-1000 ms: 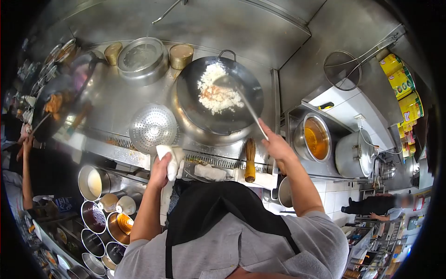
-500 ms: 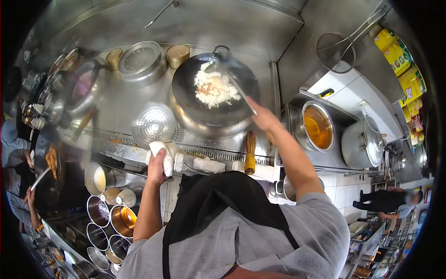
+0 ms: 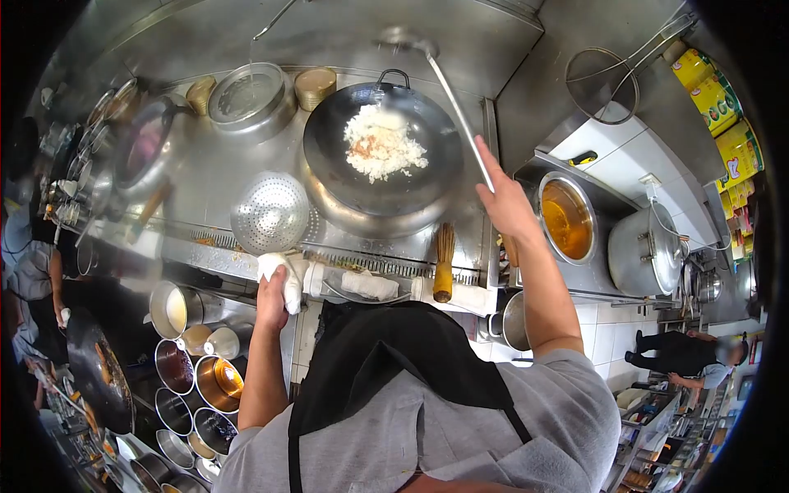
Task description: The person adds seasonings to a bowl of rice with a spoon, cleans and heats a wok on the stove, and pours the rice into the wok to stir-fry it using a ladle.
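My right hand (image 3: 511,209) grips the wooden-ended long handle of a metal ladle (image 3: 457,103). Its blurred bowl is raised beyond the back rim of the wok. White rice (image 3: 380,149) with a reddish-brown patch lies in the black wok (image 3: 411,195), and a whitish blur hangs over its far side. Down by the stove's front edge, my left hand (image 3: 271,304) is closed around a folded white cloth (image 3: 283,279). A perforated metal strainer (image 3: 269,212) rests just beyond the cloth; whether its handle is under the cloth is hidden.
A bamboo brush (image 3: 443,271) lies by the stove's front edge. To the right stand a bowl of amber liquid (image 3: 565,222) and a lidded pot (image 3: 645,255). Several sauce containers (image 3: 218,382) are at lower left, near another wok (image 3: 99,370). Co-workers are at far left and right.
The ladle has lifted out of the rice and swung up past the wok's back rim, with my right hand shifting right. My left hand keeps the cloth near the same spot.
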`<state>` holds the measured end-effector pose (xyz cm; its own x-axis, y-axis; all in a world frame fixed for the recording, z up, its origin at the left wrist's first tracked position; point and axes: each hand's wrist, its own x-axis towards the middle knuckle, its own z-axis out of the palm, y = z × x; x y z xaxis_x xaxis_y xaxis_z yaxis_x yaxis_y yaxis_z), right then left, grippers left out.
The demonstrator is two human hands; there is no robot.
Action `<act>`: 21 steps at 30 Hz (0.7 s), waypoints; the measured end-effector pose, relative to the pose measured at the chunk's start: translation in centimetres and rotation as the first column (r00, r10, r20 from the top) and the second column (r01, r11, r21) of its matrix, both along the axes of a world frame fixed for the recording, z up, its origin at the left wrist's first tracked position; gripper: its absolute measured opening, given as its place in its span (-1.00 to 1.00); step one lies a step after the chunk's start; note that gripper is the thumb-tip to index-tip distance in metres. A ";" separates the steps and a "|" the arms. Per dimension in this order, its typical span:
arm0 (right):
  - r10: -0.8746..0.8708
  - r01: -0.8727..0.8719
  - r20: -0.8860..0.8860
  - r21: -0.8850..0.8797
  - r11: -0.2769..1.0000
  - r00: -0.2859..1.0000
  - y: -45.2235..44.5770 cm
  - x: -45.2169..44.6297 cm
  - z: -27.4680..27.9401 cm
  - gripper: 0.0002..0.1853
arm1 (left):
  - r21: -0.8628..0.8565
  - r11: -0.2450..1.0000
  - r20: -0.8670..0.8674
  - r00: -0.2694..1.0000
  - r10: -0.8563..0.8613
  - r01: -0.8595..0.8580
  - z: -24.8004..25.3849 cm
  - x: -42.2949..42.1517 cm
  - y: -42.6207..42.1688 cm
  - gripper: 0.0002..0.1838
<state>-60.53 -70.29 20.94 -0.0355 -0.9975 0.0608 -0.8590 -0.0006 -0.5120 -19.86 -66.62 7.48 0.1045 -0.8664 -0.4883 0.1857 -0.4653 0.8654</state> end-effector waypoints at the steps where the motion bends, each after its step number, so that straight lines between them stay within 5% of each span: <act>1: -0.048 0.048 -0.006 -0.014 0.999 0.999 0.3 0.5 0.8 -0.17 | 0.018 1.000 -0.009 1.000 0.025 -0.025 -0.1 0.0 -0.2 -0.59; 4: -0.117 0.116 -0.040 -0.032 0.993 0.992 0.2 2.4 0.8 -0.15 | 0.007 0.999 -0.045 0.998 0.032 -0.031 -0.7 0.0 -0.4 -0.59; 8: -0.166 0.220 -0.183 0.331 0.918 0.969 -2.3 2.5 -8.1 -0.15 | -0.126 0.992 -0.040 0.999 -0.009 0.003 -3.2 -0.1 -0.7 -0.60; 11: -0.132 0.194 -0.168 0.434 0.880 0.977 -3.9 1.6 -12.7 -0.14 | -0.062 0.998 -0.071 0.997 -0.037 0.033 -0.6 -1.1 -1.4 -0.64; 18: -0.088 0.107 -0.112 0.167 0.980 0.990 -2.5 0.9 -3.8 -0.16 | -0.047 0.988 -0.108 0.983 -0.149 0.145 -2.1 -1.4 -2.7 -0.67; 19: -0.045 0.048 -0.107 0.023 0.999 0.993 -2.0 0.8 -3.1 -0.16 | -0.041 0.988 -0.111 0.982 -0.150 0.147 -2.2 -1.7 -2.7 -0.67; 21: -0.104 0.112 -0.103 0.070 0.991 0.989 -1.2 2.5 -1.3 -0.16 | 0.073 0.977 -0.040 0.980 -0.197 0.200 -2.2 -2.7 -3.1 -0.44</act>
<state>-58.01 -71.48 19.60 -0.1409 -0.9900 -0.0057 -0.8982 0.1303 -0.4198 -22.53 -69.71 5.29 -0.0825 -0.8285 -0.5539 0.1101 -0.5600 0.8211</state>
